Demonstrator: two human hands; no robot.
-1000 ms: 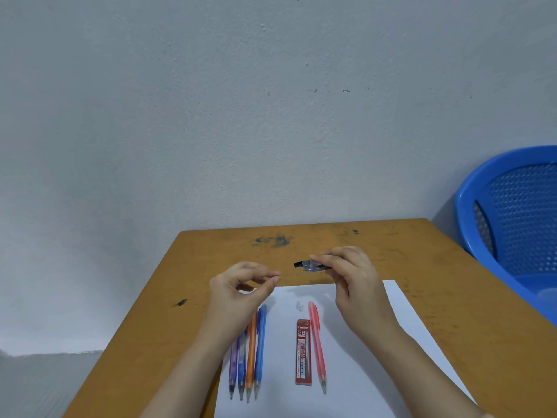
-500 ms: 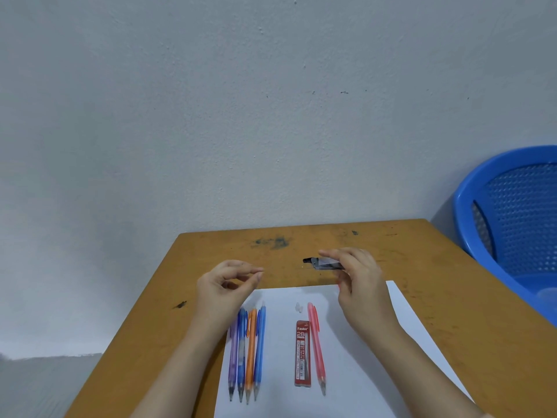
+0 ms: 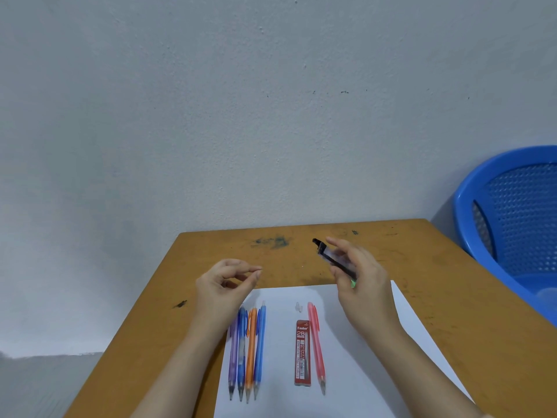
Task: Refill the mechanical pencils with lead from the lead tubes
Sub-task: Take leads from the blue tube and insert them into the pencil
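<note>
My right hand [image 3: 366, 285] grips a clear lead tube [image 3: 327, 251] with a black cap, tilted up and to the left above the table's far part. To its left, my left hand [image 3: 224, 285] hovers with thumb and forefinger pinched together; I see nothing between the tips. On the white paper [image 3: 361, 387] lie a purple pencil [image 3: 232, 357], a blue pencil [image 3: 241, 351], an orange pencil [image 3: 250, 351] and a light blue pencil [image 3: 259, 348] side by side. Right of them lie a red lead tube [image 3: 302, 352] and a pink pencil [image 3: 316, 345]. A small white piece [image 3: 298, 306] sits above the red tube.
The brown wooden table [image 3: 452, 297] stands against a grey wall and has dark smudges near its far edge. A blue plastic basket [image 3: 512, 221] stands to the right, beyond the table's edge.
My right hand has tipped the clear tube from lying level to slanting, its black cap now raised. My left hand has drifted left and kept its pinch.
</note>
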